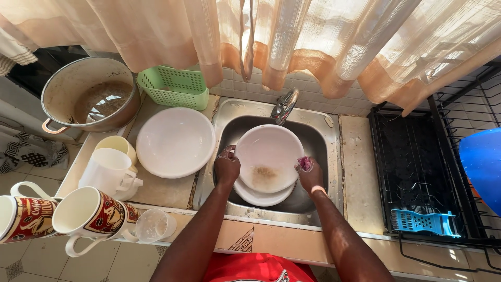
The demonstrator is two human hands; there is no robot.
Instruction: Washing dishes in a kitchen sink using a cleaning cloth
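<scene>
Left hand (226,168): fingers curled over the left rim of a white bowl (269,156), gripping it and tilting it up over the sink (313,137). Right hand (310,175): fingers clenched around a small pink-purple scrubber (305,163), pressed against the bowl's right rim. The bowl's inside faces the camera and carries a brownish smear of food near its lower middle. A second white dish (261,197) lies beneath it, its edge showing below the held bowl, both inside the steel sink basin. The tap (284,106) stands at the back of the sink, its spout pointing over the bowl's top rim.

Left of the sink, on the tiled counter (167,190): a large white basin (175,141), mouth up; behind it a green plastic basket (175,86); further left a big metal pot (90,94) with brown residue inside. In front of the pot, a cream cup (119,146) and a white jug (108,172) lying on its side. At the counter's near edge, two patterned mugs (91,214) on their sides and a small clear plastic cup (153,225).

Right of the sink: a black wire dish rack (417,162) holding a blue plastic grater-like piece (422,222); a blue round object (482,167) at the frame's right edge. Sheer peach curtains (313,42) hang above. A red garment (250,267) shows at the bottom between the forearms.
</scene>
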